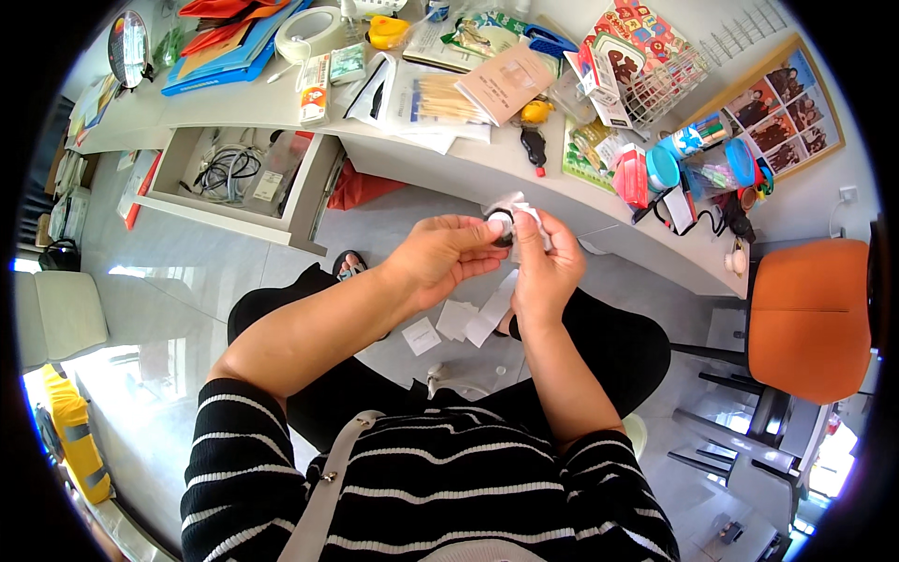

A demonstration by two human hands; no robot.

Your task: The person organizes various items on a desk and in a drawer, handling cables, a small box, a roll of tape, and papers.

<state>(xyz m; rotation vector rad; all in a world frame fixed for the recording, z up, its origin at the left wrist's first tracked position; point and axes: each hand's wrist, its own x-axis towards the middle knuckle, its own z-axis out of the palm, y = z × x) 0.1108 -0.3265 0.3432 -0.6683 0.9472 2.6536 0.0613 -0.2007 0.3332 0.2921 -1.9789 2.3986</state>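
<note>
My left hand is closed, its thumb and fingers pinching a small round black-and-white object whose kind I cannot make out. Close against it, my right hand grips a crumpled white piece that looks like tissue or thin wrapping. Something clear and shiny sticks up above the round object. Both hands meet in front of the desk's edge, above my lap, and the fingers hide part of what they hold.
The cluttered desk curves across the far side. At left, an open drawer holds coiled cables and a clear bag. White paper pieces lie on the floor below my hands. An orange chair stands at right.
</note>
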